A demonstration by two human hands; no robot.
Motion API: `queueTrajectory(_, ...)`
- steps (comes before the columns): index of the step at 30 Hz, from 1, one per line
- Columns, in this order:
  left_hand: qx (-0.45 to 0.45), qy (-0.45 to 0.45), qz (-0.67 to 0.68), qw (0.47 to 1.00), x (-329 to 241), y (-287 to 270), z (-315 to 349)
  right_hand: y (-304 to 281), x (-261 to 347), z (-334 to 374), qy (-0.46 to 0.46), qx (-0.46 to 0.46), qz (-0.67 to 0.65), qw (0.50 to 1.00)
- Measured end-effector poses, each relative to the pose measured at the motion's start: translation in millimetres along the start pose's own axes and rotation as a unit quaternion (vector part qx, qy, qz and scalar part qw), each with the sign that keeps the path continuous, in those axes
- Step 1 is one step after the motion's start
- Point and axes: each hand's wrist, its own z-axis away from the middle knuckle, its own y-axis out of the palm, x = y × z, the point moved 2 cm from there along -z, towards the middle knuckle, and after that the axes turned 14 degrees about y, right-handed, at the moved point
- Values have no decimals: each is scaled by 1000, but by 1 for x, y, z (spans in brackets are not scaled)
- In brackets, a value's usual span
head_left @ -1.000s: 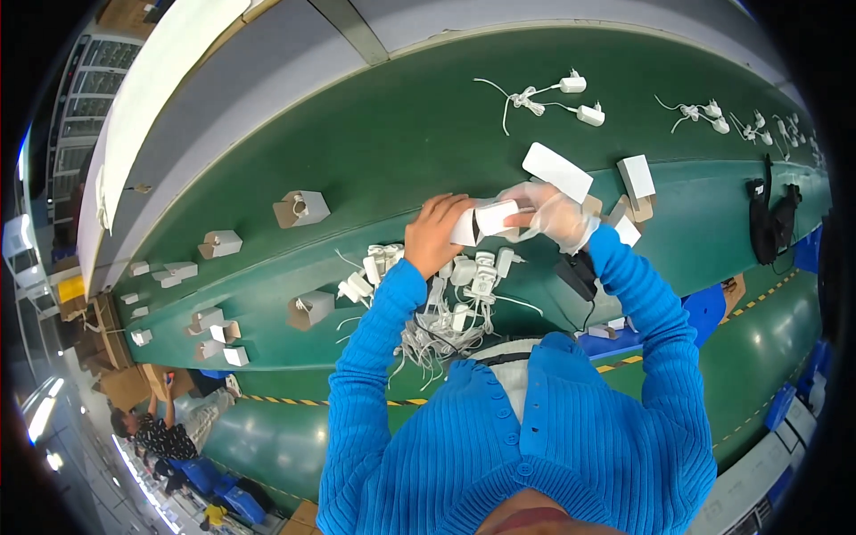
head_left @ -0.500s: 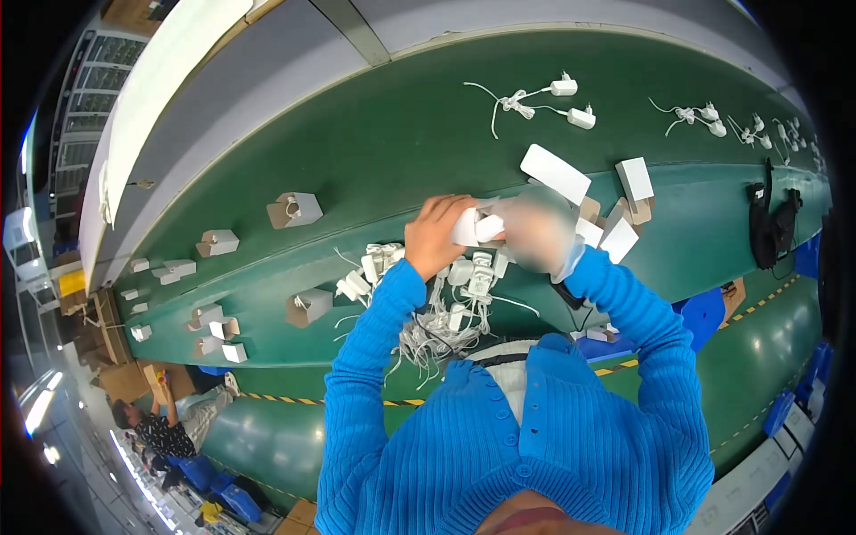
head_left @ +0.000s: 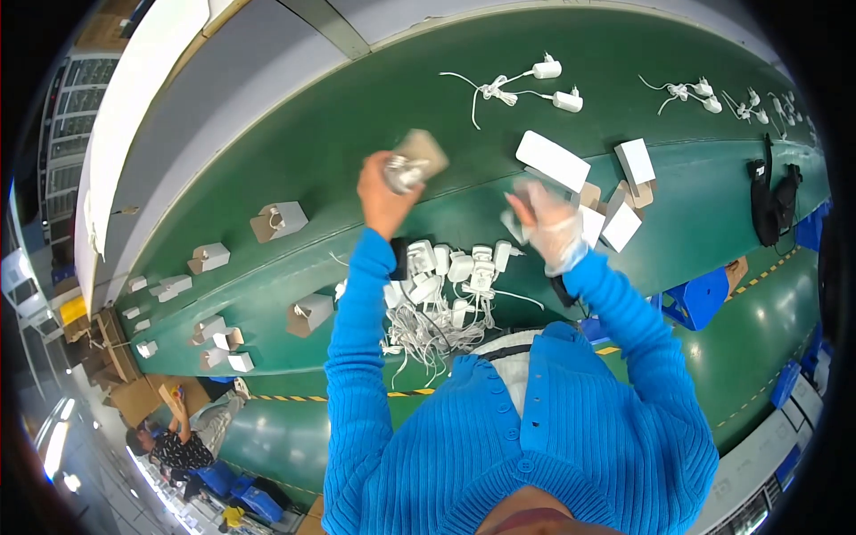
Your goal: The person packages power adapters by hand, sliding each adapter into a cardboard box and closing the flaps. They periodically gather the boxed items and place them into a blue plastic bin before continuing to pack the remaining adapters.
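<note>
In my left hand [head_left: 385, 198], closed fingers grip a small cardboard box [head_left: 421, 153] with its brown flap standing up; something white and cable-like shows at its mouth, blurred by motion. My right hand [head_left: 548, 223], in a thin translucent glove, hovers over the bench with its fingers apart, slightly smeared, and no object visible in them. Just to its right lie several white boxes with brown insides [head_left: 622, 227], some with flaps raised. A flat white box [head_left: 553, 161] sits beyond it. Between my forearms is a heap of white power adapters with tangled cables [head_left: 446, 308].
Open boxes [head_left: 283, 220] with white contents stand in rows to the left. Bundled adapter pairs [head_left: 568, 100] lie along the far side of the green bench [head_left: 357, 116]. A black strap-like item [head_left: 774, 201] is at the right, blue bins below. Another person [head_left: 183, 446] works at lower left.
My left hand has moved up and left with the box, away from my right hand. My right hand has drawn slightly down and now shows its fingers apart.
</note>
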Motion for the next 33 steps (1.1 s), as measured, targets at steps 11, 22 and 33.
queueTrajectory(11,-111,-27,-42,993,-56,-15,57,99,-103,50,258,17,-49,965)
queueTrajectory(22,216,-155,229,937,-149,52,152,60,-133,33,53,5,-256,965)
queueTrajectory(33,60,-514,726,453,-188,105,96,-39,-26,84,149,165,-816,533)
